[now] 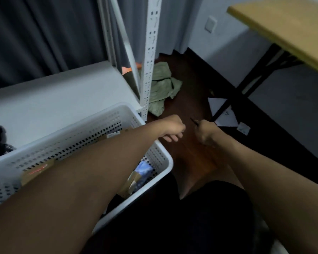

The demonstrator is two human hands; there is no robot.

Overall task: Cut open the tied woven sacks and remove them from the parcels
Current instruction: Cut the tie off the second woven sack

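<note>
A crumpled green woven sack (161,85) lies on the dark floor behind the white shelf post. My left hand (173,128) reaches out over the corner of a white perforated basket (92,132), fingers hanging loosely curled and holding nothing. My right hand (206,132) is beside it, gripping a thin dark tool (194,121) whose tip points up and left; I cannot tell what kind of tool it is. Both hands hover above the floor, short of the sack. Parcels in brown tape and a blue packet (143,170) lie inside the basket.
A white metal shelf (62,96) with a perforated upright (151,52) stands on the left. A wooden table (290,28) on black legs is at the upper right. White papers (226,114) lie on the floor under it. Dark curtains hang behind.
</note>
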